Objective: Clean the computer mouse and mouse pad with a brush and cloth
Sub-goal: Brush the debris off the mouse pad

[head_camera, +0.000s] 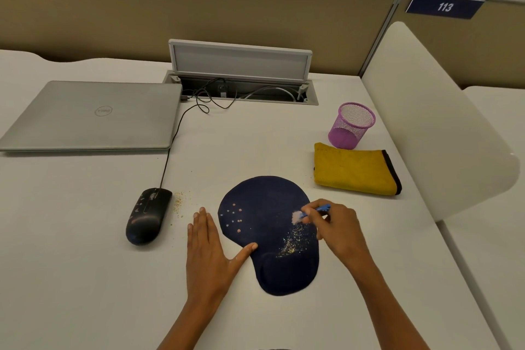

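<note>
Right hand [338, 229] is down over the right side of the dark blue mouse pad [264, 224], fingers curled round a small blue brush [318, 210]; the pale bristles [297, 217] sit on the pad's fabric, just above a scatter of yellowish crumbs [294, 243] that trails toward the raised wrist rest [287, 273] at the pad's near end; left hand [207, 247] lies flat on the white surface [85, 236], fingers straight and together, holding nothing, the thumb stretched out so its tip touches the pad's left edge; a few small pinkish dots [234, 217] show on the pad's left part, whether print or debris I cannot tell. The black computer mouse [148, 216] rests to the left of the left hand, apart from the pad, its cable [174, 136] running up toward the closed silver laptop [91, 115] at the far left; a little pile of the same crumbs [179, 203] lies on the surface just right of the mouse. The folded yellow cloth [355, 169] with a dark edge lies untouched up and right of the pad; a purple mesh cup [350, 125] stands just behind it; an open cable hatch [241, 88] sits at the back of the surface.
</note>
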{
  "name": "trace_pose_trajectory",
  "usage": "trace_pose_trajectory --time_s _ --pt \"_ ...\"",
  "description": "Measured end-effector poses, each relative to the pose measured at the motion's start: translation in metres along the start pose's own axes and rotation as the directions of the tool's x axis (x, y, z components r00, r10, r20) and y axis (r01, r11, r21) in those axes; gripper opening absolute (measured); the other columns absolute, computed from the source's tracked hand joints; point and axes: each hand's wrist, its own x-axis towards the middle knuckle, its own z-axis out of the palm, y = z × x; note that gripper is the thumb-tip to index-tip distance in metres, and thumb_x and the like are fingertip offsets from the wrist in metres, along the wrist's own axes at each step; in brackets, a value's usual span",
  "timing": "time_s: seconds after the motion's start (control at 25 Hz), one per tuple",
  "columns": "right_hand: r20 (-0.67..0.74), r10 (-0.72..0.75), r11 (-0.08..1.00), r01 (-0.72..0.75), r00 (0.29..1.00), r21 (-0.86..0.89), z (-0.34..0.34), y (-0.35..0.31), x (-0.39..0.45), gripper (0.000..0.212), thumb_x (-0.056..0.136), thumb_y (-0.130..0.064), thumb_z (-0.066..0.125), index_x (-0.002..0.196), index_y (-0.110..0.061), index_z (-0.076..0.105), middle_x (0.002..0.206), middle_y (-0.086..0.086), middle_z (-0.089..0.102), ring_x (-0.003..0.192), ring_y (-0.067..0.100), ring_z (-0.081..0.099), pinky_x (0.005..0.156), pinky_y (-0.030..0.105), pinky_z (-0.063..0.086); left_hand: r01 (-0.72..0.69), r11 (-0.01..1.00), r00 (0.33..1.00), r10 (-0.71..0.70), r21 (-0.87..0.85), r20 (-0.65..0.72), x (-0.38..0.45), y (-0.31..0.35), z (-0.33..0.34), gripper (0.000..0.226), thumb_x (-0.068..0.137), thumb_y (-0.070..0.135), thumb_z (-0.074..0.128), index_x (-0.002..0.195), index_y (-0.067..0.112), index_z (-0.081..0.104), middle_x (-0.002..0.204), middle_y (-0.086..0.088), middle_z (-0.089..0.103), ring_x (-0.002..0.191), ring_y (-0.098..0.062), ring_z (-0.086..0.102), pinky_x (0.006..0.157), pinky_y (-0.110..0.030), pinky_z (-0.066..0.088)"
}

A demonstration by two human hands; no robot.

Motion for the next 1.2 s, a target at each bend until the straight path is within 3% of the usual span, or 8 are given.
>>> trace_pose_trajectory --time_s 0.16,0.36,0.56,0.64,0.8,0.88,1.04,1.2 --pt "0.227 -0.046 0.999 0.041 0.973 0.026 0.014 -0.004 -0.004 0.015 0.091 -0.031 0.055 0.096 -0.026 0.068 0.089 0.0 0.072 0.059 0.009 0.058 0.065 0.022 0.053 0.012 1.0 1.0 -0.012 0.0 0.0 0.0 0.001 -0.001 0.12 0.057 0.09 0.026 0.145 0.015 -0.005 0.15 0.005 -0.009 0.137 -0.01 -0.013 0.111 -0.027 -0.004" --pt "-0.027 0.052 0.937 -0.058 0.998 -0.346 -0.005 0.007 0.008 0.026 0.092 -0.042 0.05 0.104 -0.026 0.066 0.101 0.002 0.07 0.085 0.02 0.065 0.079 0.032 0.053 0.001 1.0 1.0 -0.001 0.0 0.002 -0.001 0.001 0.0 0.119 0.059 0.09 0.028 0.145 0.015 -0.006 0.152 0.004 -0.007 0.139 -0.011 -0.01 0.111 -0.025 -0.006" --pt "0.163 -0.019 0.999 0.026 0.986 -0.042 0.005 -0.011 -0.004 0.016 0.091 -0.034 0.055 0.095 -0.028 0.069 0.094 0.001 0.073 0.073 0.014 0.061 0.081 0.037 0.055 -0.008 1.0 1.0 0.008 -0.006 -0.005 -0.001 0.002 -0.001 0.119 0.058 0.09 0.027 0.144 0.015 -0.007 0.148 0.007 -0.01 0.137 -0.007 -0.014 0.112 -0.026 -0.006" --pt "0.188 0.011 0.994 0.009 0.982 -0.106 0.009 -0.01 -0.005 0.019 0.091 -0.036 0.053 0.099 -0.028 0.069 0.098 0.0 0.072 0.079 0.016 0.063 0.083 0.036 0.055 0.001 1.0 1.0 -0.001 -0.009 -0.003 -0.001 0.002 -0.001 0.12 0.058 0.091 0.026 0.144 0.015 -0.007 0.149 0.007 -0.01 0.137 -0.007 -0.014 0.112 -0.026 -0.006" --pt "-0.028 0.118 0.94 -0.121 0.993 -0.318 -0.007 0.001 0.0 0.026 0.091 -0.039 0.052 0.107 -0.024 0.066 0.106 0.004 0.069 0.089 0.021 0.064 0.08 0.031 0.051 -0.007 1.0 1.0 0.007 -0.008 -0.003 -0.001 0.002 -0.002 0.119 0.059 0.089 0.027 0.144 0.015 -0.008 0.148 0.008 -0.011 0.137 -0.007 -0.014 0.112 -0.025 -0.007" --pt "-0.077 0.136 0.96 -0.151 0.988 -0.238 -0.013 0.001 0.001 0.026 0.091 -0.037 0.054 0.107 -0.021 0.066 0.105 0.006 0.07 0.085 0.022 0.065 0.08 0.032 0.051 -0.002 1.0 1.0 0.002 -0.012 -0.005 -0.001 0.003 -0.003 0.119 0.058 0.089 0.027 0.144 0.015 -0.009 0.147 0.009 -0.012 0.136 -0.006 -0.016 0.111 -0.024 -0.007" --pt "0.16 0.064 0.996 -0.073 0.985 0.05 0.004 -0.01 -0.007 0.017 0.089 -0.03 0.059 0.098 -0.022 0.071 0.093 0.005 0.073 0.063 0.013 0.06 0.072 0.029 0.055 0.022 1.0 1.0 -0.022 -0.014 0.015 -0.001 0.002 -0.002 0.122 0.055 0.091 0.026 0.146 0.015 -0.006 0.148 0.008 -0.012 0.138 -0.01 -0.013 0.111 -0.027 -0.005" --pt "0.074 0.111 0.986 -0.1 0.991 -0.132 0.006 -0.002 -0.006 0.018 0.09 -0.036 0.055 0.099 -0.029 0.069 0.1 0.004 0.071 0.08 0.02 0.063 0.08 0.034 0.054 0.026 1.0 1.0 -0.025 -0.017 0.015 0.0 0.001 -0.001 0.121 0.056 0.091 0.026 0.145 0.016 -0.007 0.149 0.007 -0.011 0.139 -0.012 -0.011 0.111 -0.027 -0.005"
